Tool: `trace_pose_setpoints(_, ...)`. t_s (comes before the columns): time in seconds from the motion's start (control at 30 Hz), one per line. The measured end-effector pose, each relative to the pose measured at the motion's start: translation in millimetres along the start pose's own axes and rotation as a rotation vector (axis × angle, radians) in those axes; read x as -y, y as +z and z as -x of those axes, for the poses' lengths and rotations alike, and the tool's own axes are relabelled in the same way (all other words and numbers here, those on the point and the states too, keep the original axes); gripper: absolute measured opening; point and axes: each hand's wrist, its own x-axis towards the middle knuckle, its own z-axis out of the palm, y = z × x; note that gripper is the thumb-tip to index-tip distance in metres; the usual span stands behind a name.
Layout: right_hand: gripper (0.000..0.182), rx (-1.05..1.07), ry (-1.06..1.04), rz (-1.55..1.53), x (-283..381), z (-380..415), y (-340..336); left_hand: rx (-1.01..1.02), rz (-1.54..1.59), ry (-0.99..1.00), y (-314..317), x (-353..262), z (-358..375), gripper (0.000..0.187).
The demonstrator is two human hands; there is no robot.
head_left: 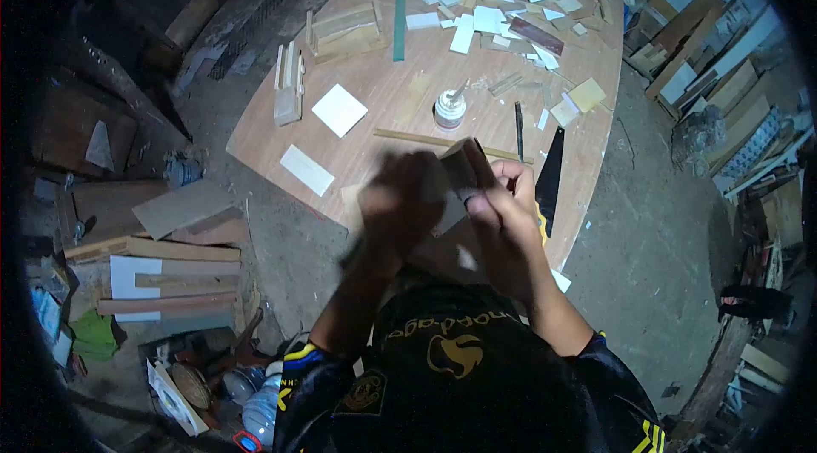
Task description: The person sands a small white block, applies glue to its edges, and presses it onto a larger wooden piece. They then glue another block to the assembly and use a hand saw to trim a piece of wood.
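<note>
My right hand (511, 202) is closed around a small brown wooden piece (481, 165), held up above the near edge of the table. Close beside that piece, on its left, is my left hand (404, 197), smeared by motion; its fingers cannot be made out. Beyond my hands stands an open white jar (449, 111) with a stick or brush in it. A thin wooden strip (408, 138) lies crosswise on the table. To the right are a dark slim rod (519, 125) and a handsaw (553, 172) with a yellow-edged handle.
The wooden table (264, 138) carries a white square panel (339, 110), a white rectangular panel (307, 169), two wooden assemblies and a green strip (400, 14). Scattered offcuts (489, 19) cover its far end. Boards (183, 278) lie at left; more lean at right.
</note>
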Motion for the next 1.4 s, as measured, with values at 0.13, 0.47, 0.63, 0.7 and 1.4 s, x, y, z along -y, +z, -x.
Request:
trace_pose_setpoints(0.13,0.036,0.001,0.011,0.197,14,-19,-2,-0.06,0.067,0.045,9,-14,10,0.049)
trace_pose_setpoints(0.47,0.044,0.111,-0.149,0.326,15,-20,-10,-0.113,-0.019,0.139,4,-25,-3,0.043)
trace_pose_setpoints(0.63,0.043,0.117,0.332,0.075,12,-13,-10,0.01,-0.003,-0.064,5,-28,1,0.037)
trace_pose_setpoints(0.7,0.047,0.126,-0.097,0.31,14,-26,-11,0.031,0.063,-0.045,3,-30,4,0.038)
trace_pose_setpoints(1.4,0.015,0.351,-0.408,0.283,52,-18,-47,0.284,0.77,-0.08,-28,-44,24,0.044)
